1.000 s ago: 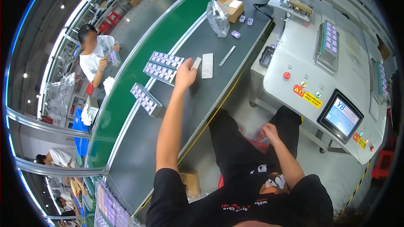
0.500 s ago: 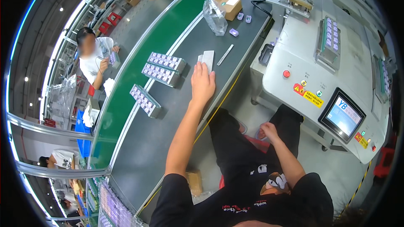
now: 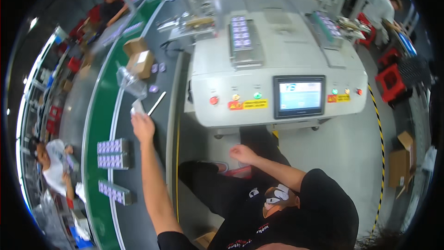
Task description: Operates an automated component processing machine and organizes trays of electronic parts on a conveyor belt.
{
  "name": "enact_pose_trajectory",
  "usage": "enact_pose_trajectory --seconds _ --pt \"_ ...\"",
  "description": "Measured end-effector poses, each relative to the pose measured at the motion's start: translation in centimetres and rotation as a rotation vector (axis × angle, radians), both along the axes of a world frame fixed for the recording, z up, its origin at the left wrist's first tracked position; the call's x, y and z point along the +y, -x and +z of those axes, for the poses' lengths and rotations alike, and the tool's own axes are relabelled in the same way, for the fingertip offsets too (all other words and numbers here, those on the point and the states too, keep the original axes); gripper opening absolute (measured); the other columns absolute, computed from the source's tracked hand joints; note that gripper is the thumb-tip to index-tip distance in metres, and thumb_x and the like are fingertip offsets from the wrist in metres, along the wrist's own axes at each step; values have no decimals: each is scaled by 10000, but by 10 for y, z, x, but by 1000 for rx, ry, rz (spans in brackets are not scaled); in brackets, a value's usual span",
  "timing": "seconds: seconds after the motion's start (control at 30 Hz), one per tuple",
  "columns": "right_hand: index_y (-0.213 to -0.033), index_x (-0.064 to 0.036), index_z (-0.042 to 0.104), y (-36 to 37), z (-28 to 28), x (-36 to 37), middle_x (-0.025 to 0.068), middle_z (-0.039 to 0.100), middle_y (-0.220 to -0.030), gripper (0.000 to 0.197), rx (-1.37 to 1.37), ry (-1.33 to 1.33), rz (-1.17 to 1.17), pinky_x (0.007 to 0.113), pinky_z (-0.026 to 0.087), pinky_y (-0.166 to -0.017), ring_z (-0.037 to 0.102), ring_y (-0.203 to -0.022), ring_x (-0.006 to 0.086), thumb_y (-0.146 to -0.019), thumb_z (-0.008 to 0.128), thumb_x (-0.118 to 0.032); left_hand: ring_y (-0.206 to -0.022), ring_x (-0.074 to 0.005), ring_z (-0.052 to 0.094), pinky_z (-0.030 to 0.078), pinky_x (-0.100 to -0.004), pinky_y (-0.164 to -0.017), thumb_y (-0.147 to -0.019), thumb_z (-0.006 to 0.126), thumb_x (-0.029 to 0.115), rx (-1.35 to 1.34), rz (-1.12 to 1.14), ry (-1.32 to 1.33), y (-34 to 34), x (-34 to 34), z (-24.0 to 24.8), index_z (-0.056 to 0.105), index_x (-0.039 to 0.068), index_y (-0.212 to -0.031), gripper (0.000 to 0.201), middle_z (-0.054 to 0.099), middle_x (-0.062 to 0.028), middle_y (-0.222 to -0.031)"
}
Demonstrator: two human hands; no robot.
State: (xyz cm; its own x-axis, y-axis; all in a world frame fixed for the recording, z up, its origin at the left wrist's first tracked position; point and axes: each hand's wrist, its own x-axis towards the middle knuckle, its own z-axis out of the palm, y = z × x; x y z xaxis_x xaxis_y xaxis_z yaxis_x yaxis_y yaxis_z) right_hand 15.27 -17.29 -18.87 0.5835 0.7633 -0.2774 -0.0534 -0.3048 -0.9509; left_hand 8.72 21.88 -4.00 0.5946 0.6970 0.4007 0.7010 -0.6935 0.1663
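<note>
My left hand [image 3: 143,128] is over the dark worktop at the left, its fingers closed on a small pale grey piece that looks like folded paper or cloth [image 3: 137,107]. Motion blurs the fingertips. A thin white strip [image 3: 157,103] lies just right of that piece. Over my lap, my right hand [image 3: 242,153] is loosely curled, with nothing visible in it. Nearer me on the bench stand two grey blocks [image 3: 113,153] side by side, topped with rows of small lilac parts. One more such block [image 3: 114,192] sits apart from them.
A clear plastic bag [image 3: 131,82], an open cardboard box [image 3: 138,60] and loose lilac pieces [image 3: 154,88] occupy the far bench. The white machine [image 3: 282,51] ahead carries a touchscreen [image 3: 299,97], buttons and loaded fixtures [image 3: 241,37]. Across the green belt [image 3: 95,111] a person [image 3: 54,162] works.
My view has swung right toward the machine, so the bench now appears further left. My left hand's fingers have curled around the pale piece. My right hand stays over my lap.
</note>
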Motion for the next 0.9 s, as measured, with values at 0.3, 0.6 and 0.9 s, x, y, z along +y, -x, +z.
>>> enact_pose_trajectory --seconds 0.3,0.6,0.9 --pt "-933 -31 670 -142 264 -28 60 639 -808 155 -869 -221 -356 257 464 -651 568 -693 124 -845 641 -155 -1115 -349 527 391 -422 -982 -863 608 133 -448 -474 103 35 -113 34 594 -6 -1074 253 584 -186 -1145" --pt "-836 8 675 -284 327 65 156 652 -771 742 -721 716 -142 378 530 -527 643 -623 282 -629 623 -702 -948 -300 575 438 -394 -832 -823 635 90 -429 -606 139 60 -139 38 626 21 -903 106 629 -105 -966" --pt "-837 -52 650 -312 301 65 61 613 -725 479 -550 449 -291 314 439 -448 565 -543 152 -626 700 -480 -847 -314 588 459 -397 -768 -810 643 82 -574 -607 198 56 -134 33 635 7 -796 76 636 -128 -853"
